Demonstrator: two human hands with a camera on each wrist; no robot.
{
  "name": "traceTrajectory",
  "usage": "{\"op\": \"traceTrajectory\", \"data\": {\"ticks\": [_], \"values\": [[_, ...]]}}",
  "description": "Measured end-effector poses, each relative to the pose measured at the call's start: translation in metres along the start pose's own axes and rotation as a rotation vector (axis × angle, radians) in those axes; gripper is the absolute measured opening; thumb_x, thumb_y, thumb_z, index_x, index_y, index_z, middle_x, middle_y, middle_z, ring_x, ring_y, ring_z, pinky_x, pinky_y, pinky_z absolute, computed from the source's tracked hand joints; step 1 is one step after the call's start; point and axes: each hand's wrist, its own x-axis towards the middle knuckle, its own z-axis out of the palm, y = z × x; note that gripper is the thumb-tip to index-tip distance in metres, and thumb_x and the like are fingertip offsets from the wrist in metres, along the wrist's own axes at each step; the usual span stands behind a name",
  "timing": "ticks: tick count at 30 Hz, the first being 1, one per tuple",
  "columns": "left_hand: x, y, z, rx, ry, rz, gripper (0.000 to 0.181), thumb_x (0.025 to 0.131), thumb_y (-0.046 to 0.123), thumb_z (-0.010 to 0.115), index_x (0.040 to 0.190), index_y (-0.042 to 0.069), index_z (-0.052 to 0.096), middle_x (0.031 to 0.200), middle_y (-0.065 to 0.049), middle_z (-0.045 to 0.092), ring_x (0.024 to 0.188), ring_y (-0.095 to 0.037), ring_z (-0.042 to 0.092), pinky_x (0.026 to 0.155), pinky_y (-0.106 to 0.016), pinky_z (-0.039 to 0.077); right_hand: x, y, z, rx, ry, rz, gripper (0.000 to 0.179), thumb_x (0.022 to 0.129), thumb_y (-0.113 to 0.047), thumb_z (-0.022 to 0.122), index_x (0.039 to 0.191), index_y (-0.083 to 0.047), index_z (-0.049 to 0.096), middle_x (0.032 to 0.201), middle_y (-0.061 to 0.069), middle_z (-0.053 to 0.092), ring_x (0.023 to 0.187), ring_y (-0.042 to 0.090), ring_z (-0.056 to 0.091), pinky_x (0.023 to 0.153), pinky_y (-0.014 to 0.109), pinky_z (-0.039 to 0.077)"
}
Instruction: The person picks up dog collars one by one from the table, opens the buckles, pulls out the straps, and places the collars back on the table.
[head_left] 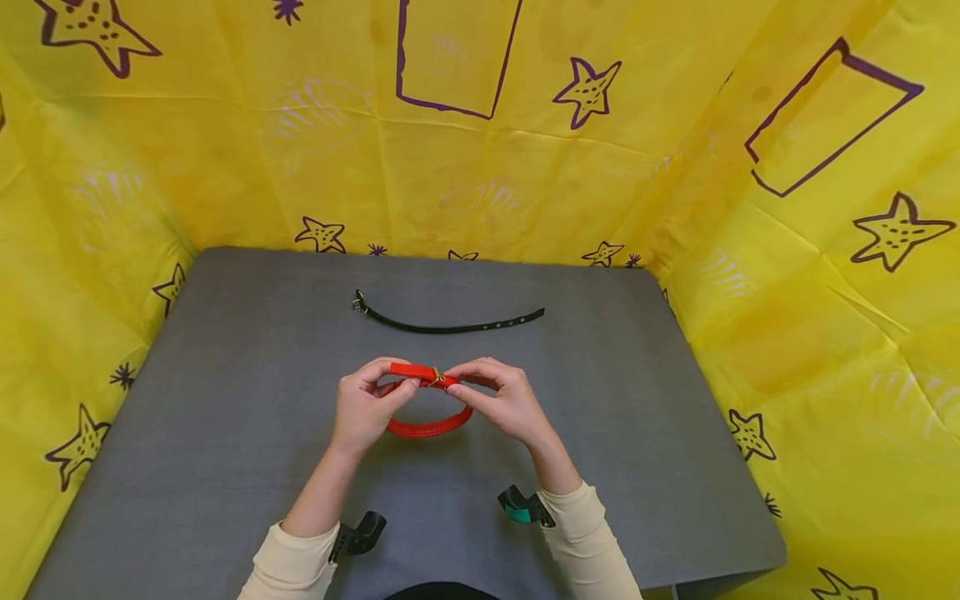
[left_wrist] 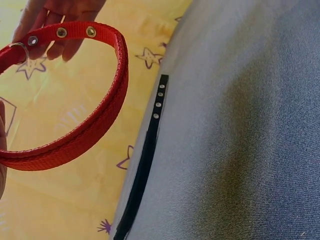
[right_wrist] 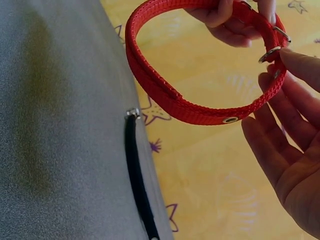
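Both hands hold a red collar (head_left: 429, 428) above the table, bent round into a loop. My left hand (head_left: 365, 407) pinches the strap end between thumb and fingers, left of the metal buckle (head_left: 438, 377). On the buckle's other side, my right hand (head_left: 504, 395) grips the band with thumb and forefinger. In the right wrist view the collar (right_wrist: 200, 114) shows a metal ring (right_wrist: 270, 54) close to the right thumb. Metal eyelets dot the strap in the left wrist view. Beyond the hands lies a black collar (head_left: 442, 330), stretched out in a shallow curve.
The grey cloth-covered table (head_left: 225, 375) carries the black collar near its far side. Yellow curtains (head_left: 487, 167) with drawn stars hang behind and at both sides. Dark camera mounts (head_left: 360, 533) stick out from the wrists.
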Motion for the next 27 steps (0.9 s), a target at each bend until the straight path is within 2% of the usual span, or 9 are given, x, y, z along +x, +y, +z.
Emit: {"op": "traceTrajectory", "data": {"ticks": [3,5,9,12,16,19,24,27], "values": [[0.0,0.002,0.0,-0.036,0.024,-0.008,0.012,0.079,-0.019,0.067,0.09,-0.015,0.067,0.087,-0.001,0.068,0.075,-0.011,0.067,0.069,-0.022,0.056,-0.001,0.001,-0.001,0.002,0.003,-0.004,0.017,0.087,0.001,0.07,0.105,0.004,0.07,0.098,0.014,0.068,0.092,0.023,0.066,0.087,0.053,0.052],[0.001,0.002,-0.001,-0.08,0.048,-0.025,0.011,0.079,-0.019,0.067,0.089,-0.015,0.067,0.085,-0.001,0.068,0.07,-0.01,0.065,0.063,-0.019,0.055,-0.001,0.001,-0.001,-0.007,0.011,-0.001,0.017,0.088,0.001,0.07,0.105,0.003,0.07,0.098,0.014,0.068,0.091,0.024,0.066,0.087,0.052,0.052],[0.003,0.003,-0.005,-0.156,0.09,-0.041,0.007,0.081,-0.016,0.066,0.086,-0.011,0.068,0.081,-0.003,0.068,0.055,-0.009,0.054,0.05,-0.016,0.045,-0.003,0.002,-0.003,-0.021,0.037,0.025,0.016,0.088,0.001,0.07,0.104,0.003,0.07,0.098,0.013,0.069,0.089,0.025,0.067,0.087,0.048,0.053],[0.005,0.002,-0.008,-0.175,0.093,-0.036,0.008,0.082,-0.015,0.066,0.085,-0.008,0.069,0.08,-0.004,0.068,0.052,-0.01,0.049,0.047,-0.017,0.043,-0.004,0.005,-0.005,-0.011,0.042,0.052,0.016,0.088,0.001,0.07,0.104,0.003,0.07,0.098,0.013,0.069,0.09,0.025,0.067,0.087,0.048,0.053],[0.005,0.002,-0.009,-0.174,0.087,-0.053,0.003,0.083,-0.009,0.07,0.085,-0.008,0.069,0.08,-0.008,0.067,0.052,-0.01,0.049,0.048,-0.018,0.044,-0.005,0.022,-0.003,0.01,0.032,0.076,0.018,0.088,0.0,0.07,0.106,0.0,0.07,0.1,0.011,0.069,0.09,0.026,0.067,0.088,0.046,0.053],[0.004,0.002,-0.008,-0.168,0.091,-0.073,0.008,0.083,-0.001,0.074,0.085,-0.007,0.069,0.081,-0.011,0.067,0.051,-0.01,0.049,0.048,-0.018,0.044,-0.005,0.036,-0.001,0.013,0.026,0.079,0.02,0.087,-0.003,0.072,0.107,-0.004,0.07,0.1,0.008,0.07,0.091,0.023,0.067,0.089,0.043,0.053],[0.003,0.003,-0.007,-0.157,0.087,-0.094,0.012,0.083,0.0,0.075,0.087,-0.009,0.069,0.081,-0.01,0.067,0.052,-0.01,0.049,0.048,-0.018,0.044,-0.006,0.04,-0.001,0.002,0.012,0.046,0.02,0.087,-0.014,0.075,0.107,-0.01,0.073,0.098,0.0,0.069,0.091,0.016,0.066,0.088,0.036,0.054],[0.003,0.003,-0.008,-0.122,0.066,-0.132,0.012,0.084,-0.001,0.074,0.088,-0.01,0.068,0.081,-0.007,0.068,0.051,-0.01,0.049,0.05,-0.018,0.044,-0.006,0.041,-0.001,-0.006,0.013,0.027,0.019,0.088,-0.016,0.075,0.106,-0.01,0.074,0.096,0.0,0.069,0.09,0.016,0.065,0.087,0.034,0.054]]}}
